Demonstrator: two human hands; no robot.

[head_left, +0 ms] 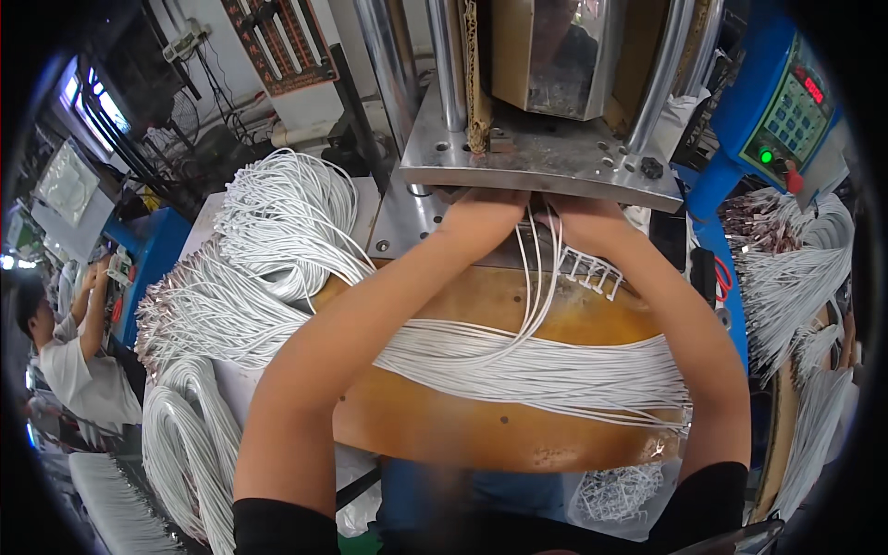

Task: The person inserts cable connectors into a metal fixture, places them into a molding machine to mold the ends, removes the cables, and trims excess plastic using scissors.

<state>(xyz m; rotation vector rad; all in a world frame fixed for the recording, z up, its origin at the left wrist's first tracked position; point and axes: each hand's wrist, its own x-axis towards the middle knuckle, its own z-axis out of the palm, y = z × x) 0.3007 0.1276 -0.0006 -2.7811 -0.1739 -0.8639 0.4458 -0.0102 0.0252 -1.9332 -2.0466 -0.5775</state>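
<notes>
Hands (grip hidden) (532, 217) reach under steel plate (546, 157), white cables (518, 356) crossing bench (481, 425).

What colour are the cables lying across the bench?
White cables, seen in the head view.

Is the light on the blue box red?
No, the round light on the blue box glows green.
</notes>
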